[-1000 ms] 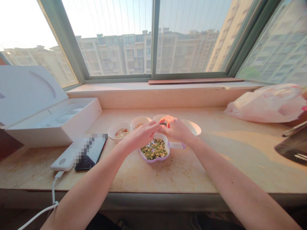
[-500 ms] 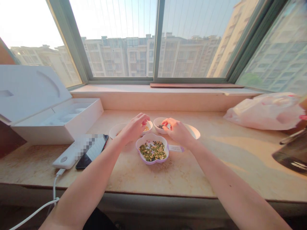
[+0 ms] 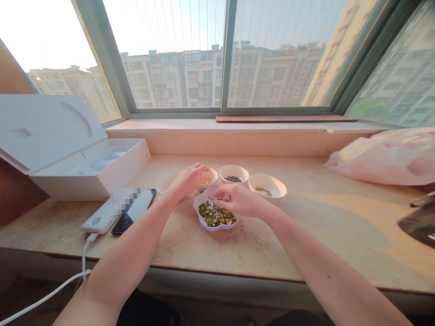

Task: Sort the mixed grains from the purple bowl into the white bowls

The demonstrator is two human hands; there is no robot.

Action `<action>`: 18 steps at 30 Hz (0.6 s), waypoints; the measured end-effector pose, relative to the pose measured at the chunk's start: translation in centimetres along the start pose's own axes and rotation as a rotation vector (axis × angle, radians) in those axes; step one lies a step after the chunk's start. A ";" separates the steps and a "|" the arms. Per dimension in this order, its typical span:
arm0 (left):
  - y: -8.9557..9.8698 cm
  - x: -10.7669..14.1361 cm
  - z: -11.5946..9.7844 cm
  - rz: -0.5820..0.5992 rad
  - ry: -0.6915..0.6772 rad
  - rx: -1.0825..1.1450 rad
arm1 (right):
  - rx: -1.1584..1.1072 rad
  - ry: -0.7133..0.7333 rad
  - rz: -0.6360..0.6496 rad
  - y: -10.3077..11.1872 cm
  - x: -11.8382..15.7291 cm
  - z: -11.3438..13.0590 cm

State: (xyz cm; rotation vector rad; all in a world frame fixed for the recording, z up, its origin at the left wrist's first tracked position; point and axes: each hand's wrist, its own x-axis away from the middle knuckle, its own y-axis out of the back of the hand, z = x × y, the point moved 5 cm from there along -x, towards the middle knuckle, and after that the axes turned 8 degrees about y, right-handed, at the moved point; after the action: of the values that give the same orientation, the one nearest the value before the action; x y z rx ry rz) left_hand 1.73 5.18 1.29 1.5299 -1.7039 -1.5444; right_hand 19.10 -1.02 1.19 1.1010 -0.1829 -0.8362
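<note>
A lilac flower-shaped dish holds a mix of green, yellow and dark beans, and my right hand hangs low over it. The right fingertips are bunched at the beans, and I cannot tell whether they pinch any. My left hand curves at the edge of a small white bowl containing yellow grains. Behind it, another white bowl is mostly hidden by that hand. A white bowl of black beans and a wider one with a few green beans stand at the back.
All of this stands on a marble window sill. An open white box is at the left, near a power bank with a white cable and a phone. A pink plastic bag lies at the right.
My right hand has moved from the black-bean bowl back over the lilac dish. My left hand stays near the yellow-grain bowl. The view has shifted slightly.
</note>
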 end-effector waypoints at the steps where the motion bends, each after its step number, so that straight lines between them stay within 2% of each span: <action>1: 0.2 0.1 -0.2 0.006 0.001 -0.014 | -0.005 0.040 0.034 -0.5 0.0 0.5; 4: 0.5 0.3 -0.7 0.022 0.001 -0.043 | 0.014 0.097 0.089 -1.7 -0.3 1.2; 7: 0.5 0.4 -0.9 0.015 0.017 -0.054 | 0.062 0.064 0.052 -2.4 -0.8 0.7; 13: 0.2 0.4 -1.3 0.005 0.017 -0.040 | 0.107 -0.020 0.025 -2.7 -1.4 -1.3; 18: 0.2 0.6 -2.0 0.045 0.009 -0.019 | 0.127 -0.034 0.059 -2.6 -1.3 -1.5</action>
State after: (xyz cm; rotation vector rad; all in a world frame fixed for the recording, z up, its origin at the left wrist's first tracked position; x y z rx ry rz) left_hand 3.11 3.71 1.88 1.4771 -1.7018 -1.5242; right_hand 17.67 0.41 -1.39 1.1956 -0.2986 -0.7996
